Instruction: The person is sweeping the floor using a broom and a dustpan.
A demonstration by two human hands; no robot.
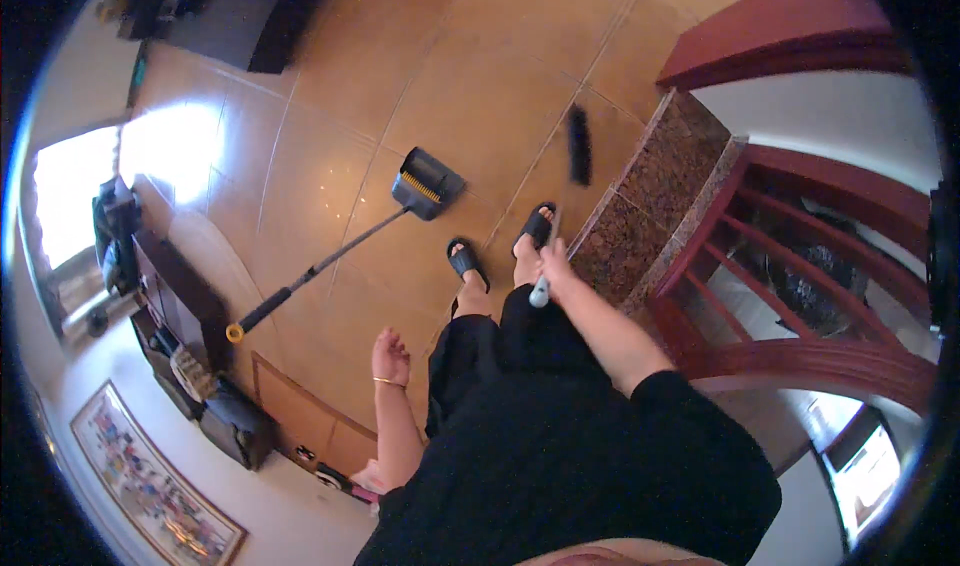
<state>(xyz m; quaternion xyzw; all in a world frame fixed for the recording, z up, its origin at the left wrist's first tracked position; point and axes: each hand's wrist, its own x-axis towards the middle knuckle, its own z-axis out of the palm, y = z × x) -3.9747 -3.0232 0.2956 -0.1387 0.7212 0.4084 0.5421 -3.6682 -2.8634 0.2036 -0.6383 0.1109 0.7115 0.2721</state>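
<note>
My right hand (pixel 555 267) is closed around the pale handle of a broom, near its rounded end. The broom's dark bristle head (pixel 578 144) is blurred and lies over the tiled floor beyond my right foot; its shaft is faint. My left hand (pixel 391 356), with a thin bracelet at the wrist, hangs at my left side with its fingers loosely curled and apart, holding nothing. A grey long-handled dustpan (pixel 429 183) with a row of yellow teeth stands on the floor ahead of my left foot, its handle leaning towards the left and ending in a yellow ring.
Speckled stone steps (pixel 626 247) rise at my right beside a red wooden railing (pixel 810 258). A dark cabinet (pixel 184 296) and a dark sofa (pixel 236 420) line the left side. Dark furniture (pixel 225 26) stands at the upper left. My feet wear black slides.
</note>
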